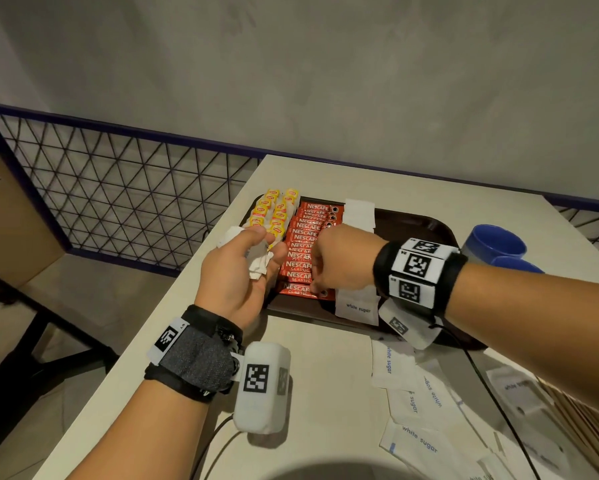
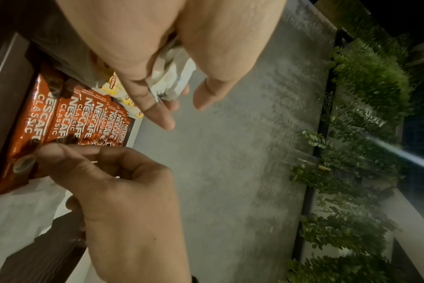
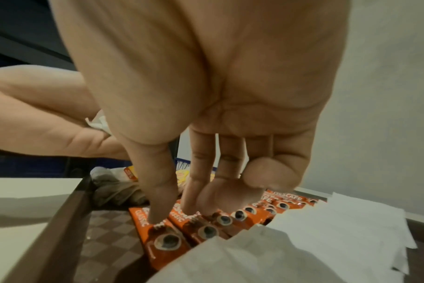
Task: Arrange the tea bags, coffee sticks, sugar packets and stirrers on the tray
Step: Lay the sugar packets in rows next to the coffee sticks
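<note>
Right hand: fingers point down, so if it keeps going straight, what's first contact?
The right hand already has fingertips on the nearest coffee sticks in the tray. Going further only presses into them.

café terrace; mesh railing [image 1: 118, 192], refreshment tray [image 1: 429, 226]

Coffee sticks [image 1: 303, 251]: red-orange, white lettering. Tea bags [image 1: 273, 211]: yellow tags; sugar packets [image 1: 358, 308]: white, blue print. Tray [image 3: 102, 239]: dark brown, checkered floor; table [image 1: 325, 393]: cream; cups [image 1: 498, 242], far right: blue.
</note>
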`<state>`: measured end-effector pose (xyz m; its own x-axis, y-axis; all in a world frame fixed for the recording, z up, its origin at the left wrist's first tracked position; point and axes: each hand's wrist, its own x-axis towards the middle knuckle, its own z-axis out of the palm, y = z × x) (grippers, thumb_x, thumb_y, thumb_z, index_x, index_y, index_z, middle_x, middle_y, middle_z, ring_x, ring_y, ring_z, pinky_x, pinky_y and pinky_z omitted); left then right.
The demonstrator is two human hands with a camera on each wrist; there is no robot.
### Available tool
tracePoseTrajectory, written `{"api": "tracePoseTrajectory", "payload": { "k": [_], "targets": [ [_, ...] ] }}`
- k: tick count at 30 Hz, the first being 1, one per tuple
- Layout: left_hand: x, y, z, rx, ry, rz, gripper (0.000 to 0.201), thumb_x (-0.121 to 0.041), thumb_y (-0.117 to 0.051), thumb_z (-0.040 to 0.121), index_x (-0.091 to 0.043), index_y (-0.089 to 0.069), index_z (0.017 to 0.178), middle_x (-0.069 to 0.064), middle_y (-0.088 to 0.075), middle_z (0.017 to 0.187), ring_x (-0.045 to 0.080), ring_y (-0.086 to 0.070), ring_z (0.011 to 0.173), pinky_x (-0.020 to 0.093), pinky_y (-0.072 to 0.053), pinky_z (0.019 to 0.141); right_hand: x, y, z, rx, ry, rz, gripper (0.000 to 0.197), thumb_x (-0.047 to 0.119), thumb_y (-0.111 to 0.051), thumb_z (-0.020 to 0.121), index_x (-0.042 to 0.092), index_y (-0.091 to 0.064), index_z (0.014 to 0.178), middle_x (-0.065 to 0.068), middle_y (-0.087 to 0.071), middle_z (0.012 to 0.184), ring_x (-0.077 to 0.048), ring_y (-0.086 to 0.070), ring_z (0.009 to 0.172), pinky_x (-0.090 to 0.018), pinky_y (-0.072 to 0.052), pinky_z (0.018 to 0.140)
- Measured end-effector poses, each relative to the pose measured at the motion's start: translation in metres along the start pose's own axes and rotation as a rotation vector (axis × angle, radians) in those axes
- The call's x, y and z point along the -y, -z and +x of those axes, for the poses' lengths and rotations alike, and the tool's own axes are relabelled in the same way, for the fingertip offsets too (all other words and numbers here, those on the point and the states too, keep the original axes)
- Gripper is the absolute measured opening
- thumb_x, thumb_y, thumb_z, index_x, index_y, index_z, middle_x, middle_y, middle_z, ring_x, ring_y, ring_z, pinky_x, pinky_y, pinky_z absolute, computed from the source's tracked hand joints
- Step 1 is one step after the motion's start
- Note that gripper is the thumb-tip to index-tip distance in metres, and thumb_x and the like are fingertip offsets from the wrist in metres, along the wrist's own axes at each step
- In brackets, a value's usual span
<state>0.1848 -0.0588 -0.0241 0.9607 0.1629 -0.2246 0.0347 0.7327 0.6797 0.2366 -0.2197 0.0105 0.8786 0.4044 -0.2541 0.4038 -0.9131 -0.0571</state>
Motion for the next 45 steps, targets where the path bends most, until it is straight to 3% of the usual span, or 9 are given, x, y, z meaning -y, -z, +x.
{"api": "tracePoseTrajectory", "payload": {
  "k": [5, 8, 17, 26, 30, 34, 37, 41, 45],
  "targets": [
    [-0.002, 0.001, 0.001, 0.004, -0.002, -0.033, 0.008, -0.003, -0.065, 0.094, 0.000, -0.066, 0.102, 0.019, -0.068, 0.103, 0.028, -0.069, 0.085, 0.030, -0.062, 0.073, 0.010, -0.003, 0.007, 0.019, 0.010, -0.102, 0.028, 0.039, -0.077, 0.089, 0.012, -0.078, 0.096, -0.006, -0.075, 0.091, -0.022, -0.070, 0.085, -0.031, -0.059, 0.069],
    [-0.003, 0.001, 0.001, 0.011, -0.002, -0.039, 0.007, -0.001, -0.066, 0.092, -0.001, -0.066, 0.099, 0.020, -0.067, 0.103, 0.030, -0.067, 0.091, 0.031, -0.062, 0.076, 0.011, -0.003, 0.009, 0.007, 0.007, -0.103, 0.023, 0.031, -0.074, 0.088, 0.009, -0.076, 0.087, -0.005, -0.066, 0.076, -0.020, -0.063, 0.070, -0.029, -0.053, 0.061],
    [-0.003, 0.000, 0.001, 0.000, -0.008, -0.036, 0.006, -0.001, -0.065, 0.094, -0.001, -0.066, 0.099, 0.020, -0.066, 0.103, 0.031, -0.068, 0.090, 0.031, -0.063, 0.077, 0.008, -0.001, 0.014, 0.018, 0.001, -0.067, 0.023, 0.032, -0.078, 0.085, 0.009, -0.079, 0.085, -0.009, -0.076, 0.085, -0.024, -0.072, 0.081, -0.037, -0.063, 0.073],
    [-0.003, 0.001, 0.000, 0.022, -0.010, -0.050, 0.009, 0.000, -0.065, 0.093, 0.001, -0.064, 0.101, 0.022, -0.064, 0.107, 0.032, -0.066, 0.092, 0.031, -0.062, 0.074, 0.014, 0.004, 0.016, -0.029, -0.060, -0.098, 0.010, 0.017, -0.066, 0.085, 0.011, -0.069, 0.077, -0.001, -0.051, 0.063, -0.019, -0.052, 0.061, -0.024, -0.041, 0.050],
    [-0.003, 0.001, 0.001, 0.016, -0.007, -0.055, 0.014, 0.000, -0.065, 0.092, 0.001, -0.063, 0.106, 0.024, -0.064, 0.110, 0.033, -0.067, 0.092, 0.031, -0.062, 0.073, 0.011, 0.004, 0.020, -0.040, -0.071, -0.104, 0.023, 0.023, -0.071, 0.085, 0.015, -0.058, 0.068, 0.000, -0.051, 0.065, -0.019, -0.052, 0.062, -0.023, -0.038, 0.049],
    [-0.004, 0.000, 0.000, 0.026, 0.006, -0.071, 0.013, 0.002, -0.060, 0.094, 0.000, -0.063, 0.107, 0.021, -0.067, 0.106, 0.031, -0.070, 0.086, 0.033, -0.063, 0.077, 0.011, 0.009, 0.017, -0.020, -0.054, -0.088, 0.025, 0.035, -0.075, 0.086, 0.012, -0.070, 0.078, -0.003, -0.065, 0.074, -0.020, -0.065, 0.071, -0.028, -0.052, 0.058],
    [-0.005, -0.003, -0.003, 0.060, 0.059, -0.109, 0.028, 0.008, -0.043, 0.094, 0.002, -0.059, 0.115, 0.022, -0.066, 0.107, 0.029, -0.075, 0.077, 0.038, -0.062, 0.085, 0.007, 0.018, 0.011, -0.075, -0.051, 0.006, 0.029, 0.041, -0.073, 0.088, 0.012, -0.074, 0.085, -0.006, -0.073, 0.085, -0.022, -0.071, 0.083, -0.033, -0.058, 0.071],
    [-0.001, -0.003, -0.009, 0.161, 0.140, -0.086, 0.046, 0.014, -0.030, 0.087, 0.010, -0.057, 0.124, 0.025, -0.062, 0.120, 0.046, -0.070, 0.106, 0.049, -0.062, 0.084, -0.002, 0.033, -0.009, -0.243, -0.043, 0.239, 0.023, 0.035, -0.069, 0.094, 0.014, -0.076, 0.091, -0.006, -0.073, 0.088, -0.018, -0.065, 0.079, -0.027, -0.050, 0.063],
    [0.002, -0.005, -0.018, 0.303, 0.198, 0.059, 0.043, 0.020, -0.036, 0.092, 0.012, -0.053, 0.130, 0.032, -0.069, 0.114, 0.047, -0.072, 0.099, 0.048, -0.064, 0.079, -0.008, 0.036, -0.036, -0.326, 0.004, 0.583, 0.008, 0.033, -0.074, 0.093, 0.026, -0.075, 0.096, -0.001, -0.074, 0.089, -0.015, -0.066, 0.071, -0.026, -0.051, 0.063]
  ]
}}
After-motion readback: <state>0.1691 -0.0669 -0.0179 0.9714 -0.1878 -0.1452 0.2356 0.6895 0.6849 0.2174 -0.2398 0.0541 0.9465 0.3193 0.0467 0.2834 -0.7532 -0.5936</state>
